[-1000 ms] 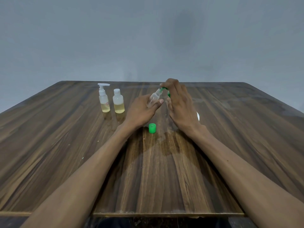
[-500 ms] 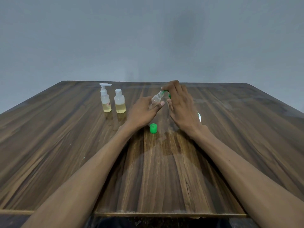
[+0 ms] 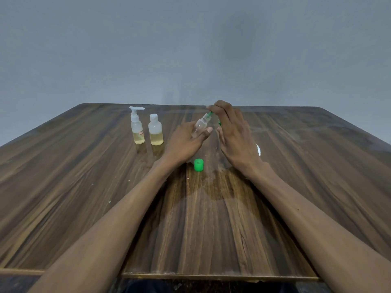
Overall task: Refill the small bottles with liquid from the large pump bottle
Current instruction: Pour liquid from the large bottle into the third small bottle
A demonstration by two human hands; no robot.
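My left hand holds a small clear bottle, tilted with its open neck toward the upper right. My right hand pinches a green piece right at the bottle's neck; most of that piece is hidden behind my fingers. A green cap stands on the table just in front of both hands. To the left stand a white pump bottle and a white-capped bottle, each holding yellowish liquid in its lower part.
A white object peeks out from behind my right wrist. A wet-looking patch spreads on the wood in front of the green cap. The table's near edge runs below my forearms.
The green piece in my right hand has lifted a little from the tilted bottle's neck. Both hands stay over the same spot.
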